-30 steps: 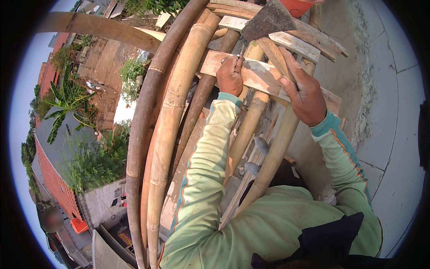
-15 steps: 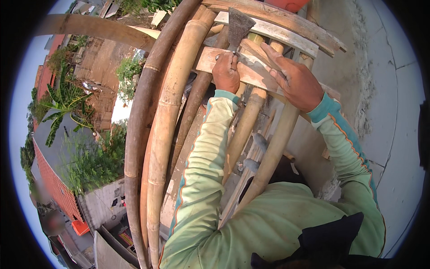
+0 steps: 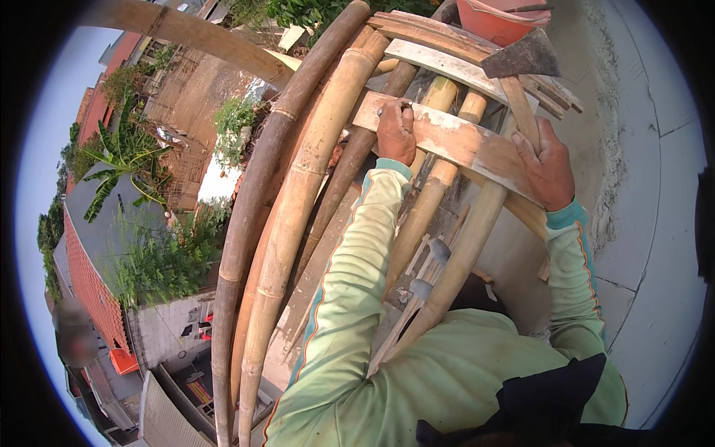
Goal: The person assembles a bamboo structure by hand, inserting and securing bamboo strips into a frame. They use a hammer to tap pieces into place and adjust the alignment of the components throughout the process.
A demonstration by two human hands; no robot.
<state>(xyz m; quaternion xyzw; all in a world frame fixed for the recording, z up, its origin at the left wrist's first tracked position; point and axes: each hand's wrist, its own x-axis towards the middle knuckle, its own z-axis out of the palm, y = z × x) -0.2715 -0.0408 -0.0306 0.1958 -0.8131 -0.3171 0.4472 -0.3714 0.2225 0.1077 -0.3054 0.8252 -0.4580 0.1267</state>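
A short wooden board [image 3: 465,145], partly whitened, lies across several bamboo poles [image 3: 424,197] in front of me. My left hand [image 3: 396,135] is closed at the board's left end, its fingers pressed together. Something small and shiny shows beside its fingertips, too small to name. At the board's right end my right hand [image 3: 550,165] is wrapped around the wooden handle of a hatchet [image 3: 521,58]. Its wide dark blade points away from me, above the far planks.
Beyond the board lie a white-smeared plank [image 3: 447,65] and rough wooden strips [image 3: 439,36]. An orange bucket [image 3: 495,21] stands at the far right. Long bamboo rails [image 3: 287,186] run along the left, with a drop to a yard and roofs beyond. A grey wall [image 3: 640,149] rises on the right.
My right hand has moved right, turning the hatchet so its blade swings from near my left hand to the far right. My left hand stays closed at the board's left end.
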